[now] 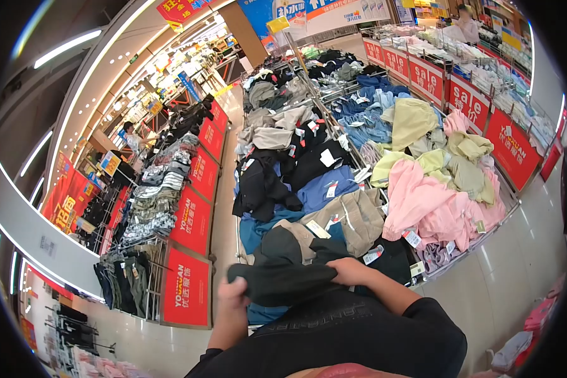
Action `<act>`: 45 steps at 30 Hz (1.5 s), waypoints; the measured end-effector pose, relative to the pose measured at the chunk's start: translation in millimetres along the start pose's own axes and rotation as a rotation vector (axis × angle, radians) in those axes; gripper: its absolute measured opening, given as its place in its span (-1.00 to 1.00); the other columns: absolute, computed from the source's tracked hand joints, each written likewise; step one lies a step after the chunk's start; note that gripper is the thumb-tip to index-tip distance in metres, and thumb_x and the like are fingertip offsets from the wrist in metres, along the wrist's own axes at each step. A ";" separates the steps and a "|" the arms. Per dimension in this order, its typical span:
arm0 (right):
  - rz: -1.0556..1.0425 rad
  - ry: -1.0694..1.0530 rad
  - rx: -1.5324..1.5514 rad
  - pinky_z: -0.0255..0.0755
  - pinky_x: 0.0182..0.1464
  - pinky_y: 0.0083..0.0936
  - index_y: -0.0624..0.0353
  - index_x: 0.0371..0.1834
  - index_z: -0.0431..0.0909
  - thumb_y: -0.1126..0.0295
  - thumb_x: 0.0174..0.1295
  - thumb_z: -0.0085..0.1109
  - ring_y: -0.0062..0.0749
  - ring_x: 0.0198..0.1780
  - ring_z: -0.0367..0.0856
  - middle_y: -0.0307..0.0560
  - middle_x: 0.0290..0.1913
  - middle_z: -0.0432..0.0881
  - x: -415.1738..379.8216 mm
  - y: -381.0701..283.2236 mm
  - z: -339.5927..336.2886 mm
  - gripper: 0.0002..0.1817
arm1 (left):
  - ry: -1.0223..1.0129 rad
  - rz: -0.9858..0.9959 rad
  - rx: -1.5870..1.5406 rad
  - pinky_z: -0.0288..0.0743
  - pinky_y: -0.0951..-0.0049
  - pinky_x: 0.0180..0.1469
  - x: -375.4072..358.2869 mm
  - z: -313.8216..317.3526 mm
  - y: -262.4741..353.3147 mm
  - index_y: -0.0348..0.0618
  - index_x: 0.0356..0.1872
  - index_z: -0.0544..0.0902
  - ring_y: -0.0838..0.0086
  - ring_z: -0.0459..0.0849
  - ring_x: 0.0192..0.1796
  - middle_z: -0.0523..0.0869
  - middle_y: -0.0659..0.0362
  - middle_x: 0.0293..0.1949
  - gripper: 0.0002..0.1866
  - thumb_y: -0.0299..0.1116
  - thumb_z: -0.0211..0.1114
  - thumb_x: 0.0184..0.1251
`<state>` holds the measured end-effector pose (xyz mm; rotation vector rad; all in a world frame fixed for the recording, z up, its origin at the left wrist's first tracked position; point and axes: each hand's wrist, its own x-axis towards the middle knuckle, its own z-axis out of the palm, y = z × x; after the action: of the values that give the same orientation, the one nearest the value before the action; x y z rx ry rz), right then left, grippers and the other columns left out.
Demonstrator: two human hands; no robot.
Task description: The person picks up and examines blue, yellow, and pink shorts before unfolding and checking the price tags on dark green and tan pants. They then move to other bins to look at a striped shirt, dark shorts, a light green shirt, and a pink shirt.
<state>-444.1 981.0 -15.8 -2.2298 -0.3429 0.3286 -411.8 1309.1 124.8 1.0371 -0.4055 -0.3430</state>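
A dark grey-green garment point(283, 282) is stretched between my two hands, in front of my black shirt. My left hand point(232, 291) grips its left end, thumb on top. At its right end my right hand point(351, 272) is closed on the cloth. Part of the garment reaches up over the near edge of the clothes pile. Just beyond it lie a beige garment point(353, 215) with a white tag, a blue garment point(324, 189) and black garments point(261, 186). To the right is a heap of pink garments point(422, 198).
Red sign panels point(189, 286) front a rack of folded trousers point(148, 217) on the left. Sale signs point(469, 101) line another display at the right. Tiled floor point(516, 264) shows at the right. One person point(131, 135) stands far left, another point(466, 26) far right.
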 end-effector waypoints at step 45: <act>0.049 0.406 2.001 0.56 0.24 -0.19 0.36 0.14 0.55 0.26 0.53 -0.04 -0.15 0.10 0.71 0.09 0.10 0.70 -7.8 -3.3 -34.4 -0.63 | -0.341 -0.314 0.900 0.48 0.31 0.30 45.2 57.1 -95.7 -0.24 0.56 0.25 0.22 0.53 0.38 0.49 -0.15 0.40 -0.16 -0.11 0.43 0.38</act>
<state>-439.8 956.0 8.9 -0.2824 0.2554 0.0816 -407.5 1200.4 73.4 1.9431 -0.7369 -0.6505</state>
